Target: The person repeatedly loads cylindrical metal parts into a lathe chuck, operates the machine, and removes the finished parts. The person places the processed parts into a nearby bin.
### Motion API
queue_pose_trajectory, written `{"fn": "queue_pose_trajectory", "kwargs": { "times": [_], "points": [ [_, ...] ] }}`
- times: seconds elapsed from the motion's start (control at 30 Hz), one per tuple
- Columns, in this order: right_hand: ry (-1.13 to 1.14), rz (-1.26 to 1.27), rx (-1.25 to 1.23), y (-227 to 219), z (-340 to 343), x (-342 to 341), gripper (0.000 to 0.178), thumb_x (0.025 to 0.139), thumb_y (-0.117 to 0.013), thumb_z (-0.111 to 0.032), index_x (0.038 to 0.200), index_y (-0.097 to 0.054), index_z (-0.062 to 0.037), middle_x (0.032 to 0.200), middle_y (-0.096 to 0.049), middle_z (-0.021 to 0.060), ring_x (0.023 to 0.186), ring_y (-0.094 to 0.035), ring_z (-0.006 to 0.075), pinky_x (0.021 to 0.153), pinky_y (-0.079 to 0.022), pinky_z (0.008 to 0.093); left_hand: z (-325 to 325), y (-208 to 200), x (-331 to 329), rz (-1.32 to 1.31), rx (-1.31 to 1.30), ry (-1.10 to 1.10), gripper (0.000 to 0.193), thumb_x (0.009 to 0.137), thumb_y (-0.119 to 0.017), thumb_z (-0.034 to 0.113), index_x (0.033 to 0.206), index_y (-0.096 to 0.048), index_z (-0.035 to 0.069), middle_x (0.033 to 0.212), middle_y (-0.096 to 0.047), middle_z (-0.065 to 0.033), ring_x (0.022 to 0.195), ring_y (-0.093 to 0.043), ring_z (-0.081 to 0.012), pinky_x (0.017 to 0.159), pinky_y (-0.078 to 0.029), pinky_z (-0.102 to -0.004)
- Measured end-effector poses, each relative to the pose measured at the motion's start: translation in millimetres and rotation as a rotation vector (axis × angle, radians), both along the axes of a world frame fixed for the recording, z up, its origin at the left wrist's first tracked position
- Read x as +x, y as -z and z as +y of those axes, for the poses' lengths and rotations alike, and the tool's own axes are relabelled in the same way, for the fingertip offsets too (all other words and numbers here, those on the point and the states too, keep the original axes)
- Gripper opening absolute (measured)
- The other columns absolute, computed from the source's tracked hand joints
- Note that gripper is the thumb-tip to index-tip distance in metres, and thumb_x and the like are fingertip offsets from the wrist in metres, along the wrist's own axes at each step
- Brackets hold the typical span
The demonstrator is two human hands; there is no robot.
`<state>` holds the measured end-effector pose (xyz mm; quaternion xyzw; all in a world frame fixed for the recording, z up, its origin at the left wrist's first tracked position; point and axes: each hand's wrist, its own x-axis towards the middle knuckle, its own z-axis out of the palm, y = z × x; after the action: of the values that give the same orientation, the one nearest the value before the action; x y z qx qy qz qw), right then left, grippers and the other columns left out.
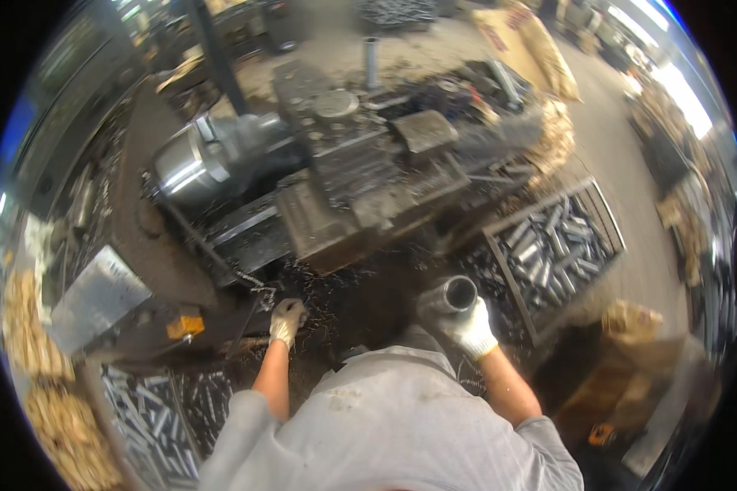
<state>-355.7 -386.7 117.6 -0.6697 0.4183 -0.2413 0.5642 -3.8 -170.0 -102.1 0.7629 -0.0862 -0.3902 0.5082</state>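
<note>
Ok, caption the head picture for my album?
The gloved right hand grips a metal tube, with a big machine ahead.

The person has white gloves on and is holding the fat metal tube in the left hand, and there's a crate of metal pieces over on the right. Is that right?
Not quite: the metal tube is in the right hand, as the head view shows. The white gloves and the crate of metal pieces on the right are just as you said.
</note>
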Motion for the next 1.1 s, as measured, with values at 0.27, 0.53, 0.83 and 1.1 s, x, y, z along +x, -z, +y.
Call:
{"fn": "queue_pose_trajectory", "kwargs": {
  "times": [0.27, 0.53, 0.83, 1.1],
  "points": [
    [-0.392, 0.197, -0.471, -5.9, -148.2, 164.3, 0.050, 0.080, -0.087, -0.043, 0.117, -0.075, -0.0115, 0.104, -0.080, 0.0169, 0.100, -0.078, 0.0342, 0.085, -0.061, 0.0423, 122.8, -15.7, -2.0, -1.027, 1.115, -0.729, 0.064, 0.111, -0.053, 0.052, 0.140, -0.059, -0.004, 0.125, -0.070, -0.0283, 0.106, -0.075, -0.0374, 0.082, -0.066, -0.0459],
    [-0.836, 0.310, -0.506, -25.2, -242.6, 204.7, 0.057, 0.086, -0.083, -0.041, 0.134, -0.070, -0.0130, 0.114, -0.078, 0.0191, 0.105, -0.076, 0.0385, 0.091, -0.062, 0.0449, 161.6, -50.5, 70.7, -0.929, 0.420, -1.153, 0.052, 0.112, -0.053, 0.043, 0.134, -0.063, -0.004, 0.126, -0.070, -0.0234, 0.113, -0.067, -0.0392, 0.099, -0.052, -0.0486],
    [-0.851, -0.177, -0.543, -136.0, -366.4, 342.5, 0.038, 0.089, -0.079, -0.018, 0.125, -0.074, -0.0058, 0.113, -0.078, 0.0142, 0.086, -0.077, 0.0256, 0.079, -0.065, 0.0382, 63.9, -30.0, 13.9, -0.081, -0.315, -1.340, 0.028, 0.101, -0.067, 0.037, 0.098, -0.074, 0.010, 0.084, -0.067, -0.0049, 0.073, -0.062, -0.0210, 0.068, -0.051, -0.0399],
    [-1.529, 0.566, -0.461, -49.8, -304.6, 598.4, 0.044, 0.091, -0.080, -0.039, 0.117, -0.079, -0.0034, 0.104, -0.080, 0.0137, 0.085, -0.078, 0.0255, 0.074, -0.067, 0.0430, -50.2, -12.9, -42.7, -0.242, 0.023, -0.676, 0.026, 0.102, -0.070, 0.023, 0.116, -0.073, 0.001, 0.098, -0.073, -0.0047, 0.090, -0.065, -0.0167, 0.085, -0.054, -0.0326]
  ]
}}
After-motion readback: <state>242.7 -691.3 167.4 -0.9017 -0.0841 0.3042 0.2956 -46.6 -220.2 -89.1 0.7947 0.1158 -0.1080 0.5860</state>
